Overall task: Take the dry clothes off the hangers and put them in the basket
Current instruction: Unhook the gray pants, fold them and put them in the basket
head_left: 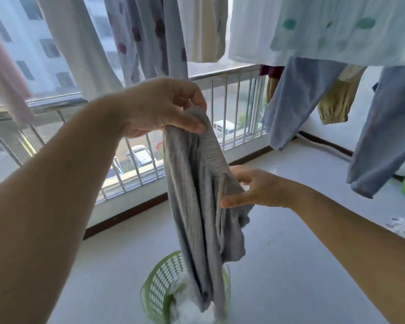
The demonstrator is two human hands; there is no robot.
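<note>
Placing step: your left hand pinches the grey garment at its top; your right hand grips its waistband lower down. Garment hangs directly over the green basket, its hem apparently already inside. Next, lower and let go with both hands.

A plain grey garment hangs over a green lattice basket holding white cloth.
</note>
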